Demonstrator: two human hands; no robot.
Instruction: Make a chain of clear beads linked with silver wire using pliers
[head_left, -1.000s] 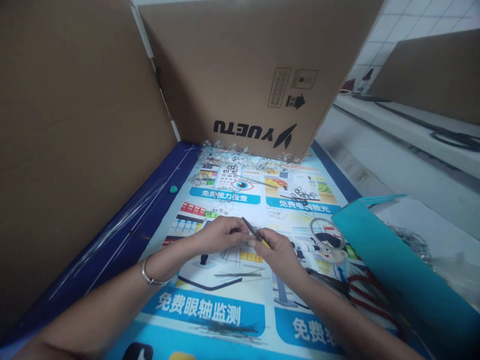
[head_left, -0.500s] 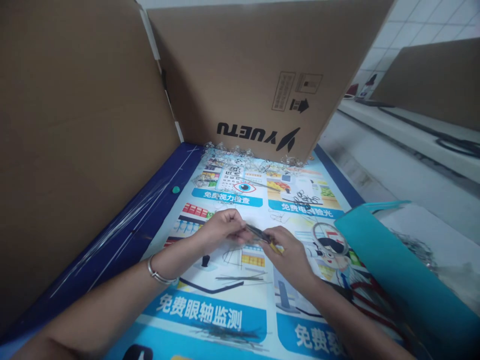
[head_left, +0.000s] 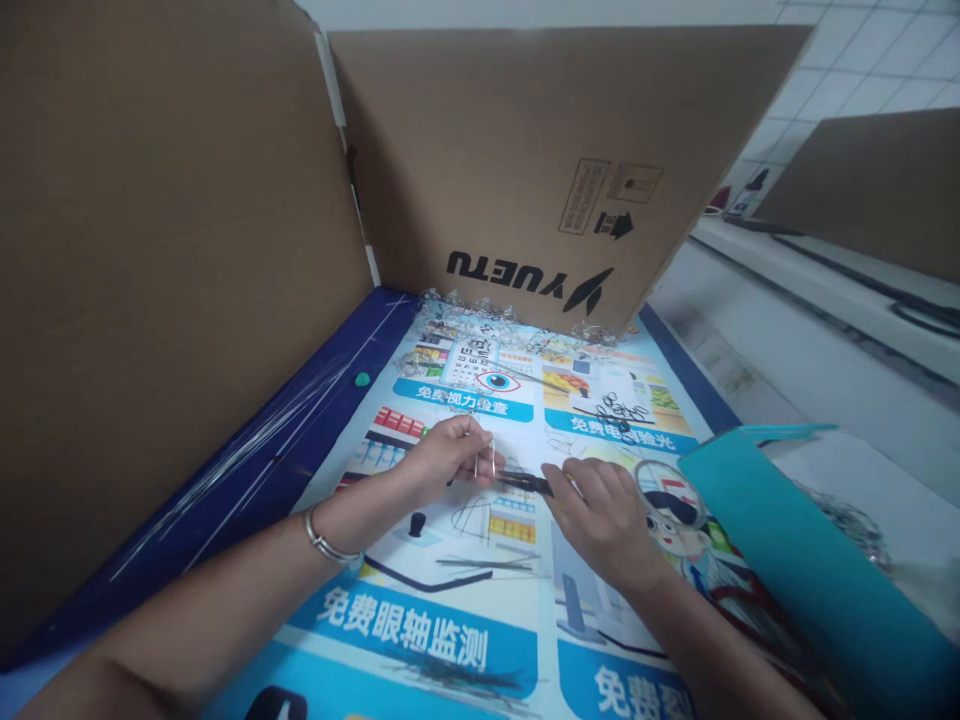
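Note:
My left hand (head_left: 442, 460) pinches a thin bent wire (head_left: 493, 455) between thumb and fingers above the printed mat. My right hand (head_left: 604, 515) is wrapped round a pair of pliers (head_left: 529, 482) with dark jaws and a bit of yellow at the grip. The jaws point left and reach close to the wire; whether they touch it I cannot tell. Below the hands lies a small bundle of straight wires (head_left: 491, 563), and a larger bundle of thin wires (head_left: 465, 675) rests nearer to me.
Cardboard panels (head_left: 525, 130) wall the back and left. Many bent wire pieces (head_left: 480, 312) line the back edge, with dark wire loops (head_left: 619, 412) in front. A teal box (head_left: 806, 540) holding tangled wire stands at right. A small green cap (head_left: 362, 380) sits at left.
My right hand has turned and drawn slightly right with the pliers, apart from my left fingers. The bent wire now shows upright at my left fingertips. The whole view has shifted a little.

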